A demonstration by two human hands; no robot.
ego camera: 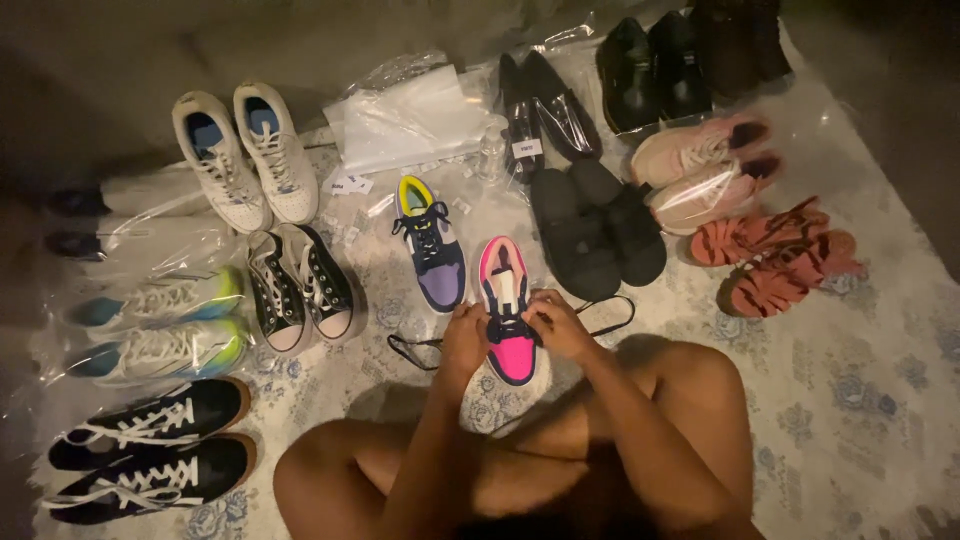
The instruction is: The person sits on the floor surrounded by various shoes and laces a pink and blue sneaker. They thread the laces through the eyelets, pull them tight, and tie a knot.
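Observation:
A pink, white and dark sneaker (506, 300) lies on the patterned rug right in front of my knees. My left hand (466, 336) pinches its dark shoelace (415, 352) at the shoe's left side, and the lace trails off in a loop to the left. My right hand (558, 322) grips the other lace end at the shoe's right side, with a loop running out to the right. Just beyond and to the left lies a matching purple, yellow and white sneaker (433, 243), laced.
Pairs of shoes ring the rug (850, 400): white sneakers (245, 155), black-and-white canvas shoes (298, 283), teal-and-yellow trainers (160, 325), black sneakers (150, 450), black slides (598, 230), pink sneakers (700, 170), red sandals (775, 255), black shoes (655, 70). Clear plastic bags (405, 115) lie behind.

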